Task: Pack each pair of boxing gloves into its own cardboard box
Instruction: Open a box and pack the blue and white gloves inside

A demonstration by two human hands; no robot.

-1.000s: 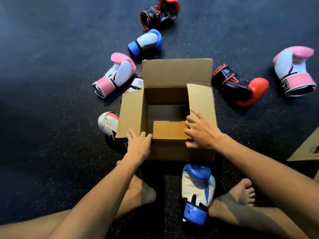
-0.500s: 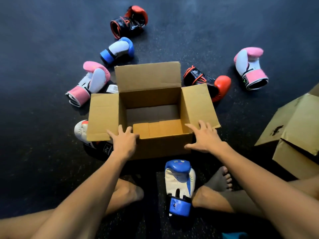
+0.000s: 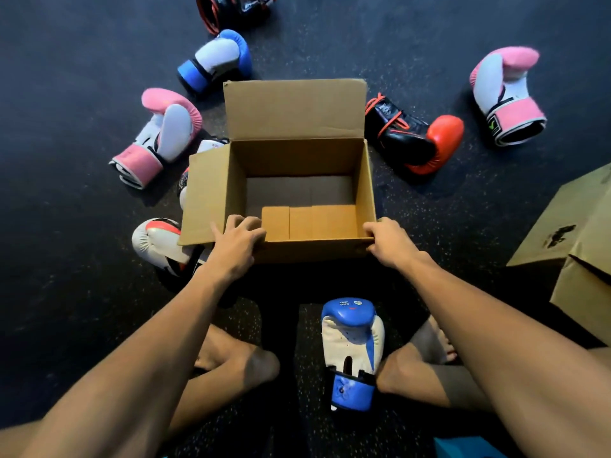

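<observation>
Feet zone: near blue glove [image 3: 352, 345] lies on the floor [image 3: 66, 292] between our feet, cuff toward us. Not packed.
L grip: left hand [image 3: 236, 246] holds the near-left corner of the open box [image 3: 310, 251], fingers curled over the rim.
R grip: right hand [image 3: 386, 241] holds the near-right corner of the same rim, fingers curled round the edge.
Box state: open box stands upright just beyond the near blue glove. Far flap is up, left flap is out, near flap is folded inward. We see no glove inside.
Left of box: white-red glove [image 3: 155, 238] lies partly under the left flap. A second white-red glove [image 3: 211, 145] is mostly hidden behind that flap.
Right edge: second box [image 3: 582, 233] sits well apart from the open box. We cannot tell its contents.
Mid ring: left pink glove [image 3: 162, 133] and near red-black glove [image 3: 416, 140] flank the open box. Right pink glove [image 3: 506, 94] lies further out.
Far ring: far blue glove [image 3: 215, 61] lies beyond the far flap. Far red-black glove [image 3: 231, 8] is cut by the frame top.
Progress: we judge 0 prs packed in the open box. This is box prep only.
Remaining: 4 prs visible (blue, pink, red-black, white-red), all on the floor and each pr split. Each still needs matching and loading, 1 pr per box. We see 2 boxes, so more are likely req'd.
</observation>
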